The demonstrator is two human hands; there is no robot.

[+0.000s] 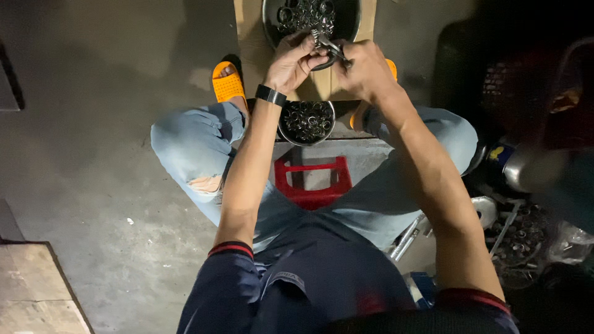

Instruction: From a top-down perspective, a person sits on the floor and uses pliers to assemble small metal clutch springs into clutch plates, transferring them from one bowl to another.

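Metal tool: a slim metal tool (331, 48), seemingly pliers, is being gripped between both hands, just over the near rim of the upper bowl.
Tool axis: its long axis is being held on a slant, from upper left near the left fingers down to the right into the right fist; which end is the working tip cannot be told.
Left hand: the left hand (295, 62) is being curled around the tool's upper end, fingers bent inward and pinched on it; a black wristband (270, 94) is being worn on that wrist.
Right hand: the right hand (365, 69) is being closed in a fist on the tool's lower end, knuckles turned upward.
Hands together: both hands are being kept close, almost touching, clamped on the same tool.
Arms: both forearms are being stretched forward and away from the body, converging above the knees.
Upper bowl: a dark round bowl (352, 25) of small metal rings is being kept on a sheet of cardboard (250, 37), just beyond the hands.
Lower bowl: a second bowl (307, 121) of the same rings is being kept beneath the wrists, between the knees.
Seat: a red plastic stool (312, 179) is being sat on.
Feet: orange slippers (228, 83) are being worn on the concrete floor (93, 124).
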